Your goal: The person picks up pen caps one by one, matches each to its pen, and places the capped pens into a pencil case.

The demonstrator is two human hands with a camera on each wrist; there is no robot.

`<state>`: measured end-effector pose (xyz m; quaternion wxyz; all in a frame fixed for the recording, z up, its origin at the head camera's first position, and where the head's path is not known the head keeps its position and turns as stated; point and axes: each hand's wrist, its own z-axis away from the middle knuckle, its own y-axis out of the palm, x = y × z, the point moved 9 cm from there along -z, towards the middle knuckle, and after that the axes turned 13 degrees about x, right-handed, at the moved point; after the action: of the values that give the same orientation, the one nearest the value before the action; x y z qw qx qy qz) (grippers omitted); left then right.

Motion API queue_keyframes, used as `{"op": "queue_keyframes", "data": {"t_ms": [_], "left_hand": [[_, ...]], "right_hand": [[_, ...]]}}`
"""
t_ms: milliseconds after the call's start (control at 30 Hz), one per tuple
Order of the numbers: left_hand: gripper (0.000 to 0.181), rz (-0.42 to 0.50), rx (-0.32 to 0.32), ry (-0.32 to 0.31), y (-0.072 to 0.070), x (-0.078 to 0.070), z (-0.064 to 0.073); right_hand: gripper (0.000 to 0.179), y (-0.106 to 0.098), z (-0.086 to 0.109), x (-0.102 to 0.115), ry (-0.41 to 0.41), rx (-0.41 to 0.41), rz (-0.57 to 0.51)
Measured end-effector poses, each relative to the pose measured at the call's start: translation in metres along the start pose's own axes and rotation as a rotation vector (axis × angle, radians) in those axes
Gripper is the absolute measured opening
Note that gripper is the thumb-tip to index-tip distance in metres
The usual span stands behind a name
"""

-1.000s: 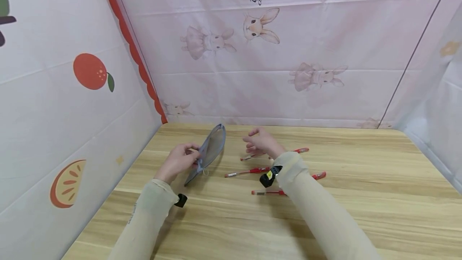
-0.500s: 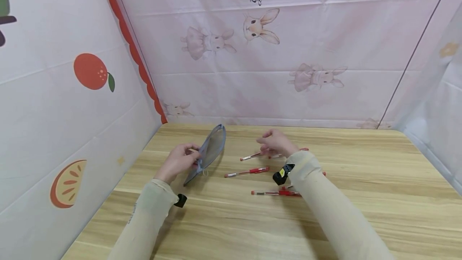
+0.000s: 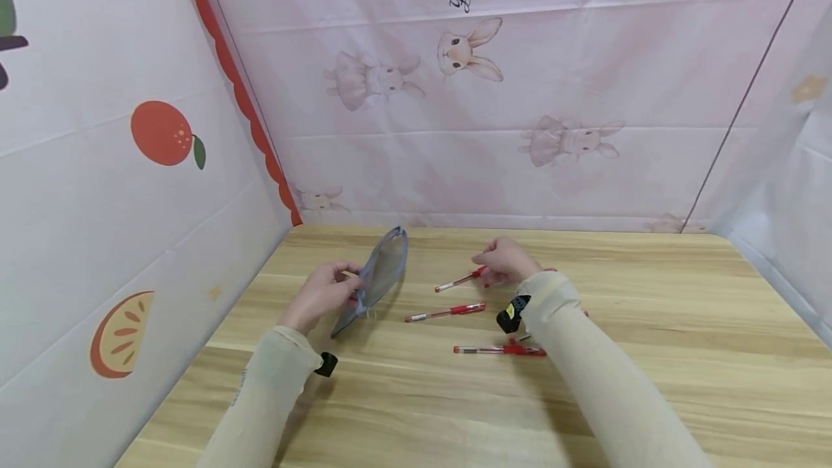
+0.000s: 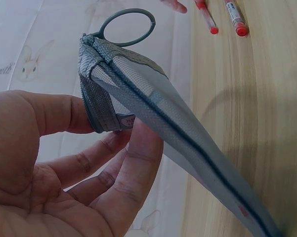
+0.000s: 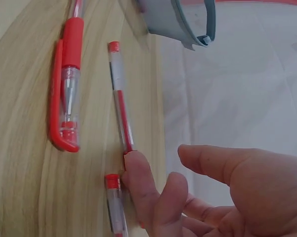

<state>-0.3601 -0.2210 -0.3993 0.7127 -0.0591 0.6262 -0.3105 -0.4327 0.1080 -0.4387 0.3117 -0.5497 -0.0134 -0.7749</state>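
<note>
From the head, the tabletop (image 3: 390, 410) is viewed forward and downward, at a remove. From the wrists, the scene is tipped sideways: left hand (image 4: 44, 187) and pouch (image 4: 180, 121) framed close, right hand (image 5: 257, 192) and pens (image 5: 72, 49) likewise; pouch shared by both.

Left hand (image 4: 42, 185) holds grey-blue mesh pouch (image 4: 180, 136) between thumb and fingers; pouch slants down rightward. Cord loop (image 4: 152, 25) at its upper end. Two red-tipped pens (image 4: 235, 17) on wood-grain tabletop (image 4: 267, 98). Right hand (image 4: 175, 5) partly visible, top edge. Rabbit-print cloth (image 4: 59, 24) behind.
</note>
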Motion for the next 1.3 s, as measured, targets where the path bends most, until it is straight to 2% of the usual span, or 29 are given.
{"op": "queue_keyframes", "data": {"t_ms": [233,533,900,1100,1300], "left_hand": [[0.034,-0.005,-0.003,-0.003,0.0,0.001,0.0],[0.034,-0.008,-0.004,-0.015,-0.002,0.005,-0.002],[0.034,-0.009,0.001,-0.024,-0.002,0.007,-0.001],[0.034,-0.011,-0.004,-0.021,-0.003,0.003,0.001],[0.034,-0.013,-0.004,-0.024,-0.004,0.002,0.001]], "right_hand": [[0.031,-0.001,-0.006,0.0,0.021,-0.039,0.05],[0.042,0.006,-0.015,0.004,-0.008,-0.09,-0.051],[0.049,0.006,-0.031,0.007,0.05,-0.212,0.09],[0.059,0.009,-0.038,0.011,0.0,-0.269,0.075],[0.06,0.01,-0.04,0.01,-0.022,-0.33,0.049]]}}
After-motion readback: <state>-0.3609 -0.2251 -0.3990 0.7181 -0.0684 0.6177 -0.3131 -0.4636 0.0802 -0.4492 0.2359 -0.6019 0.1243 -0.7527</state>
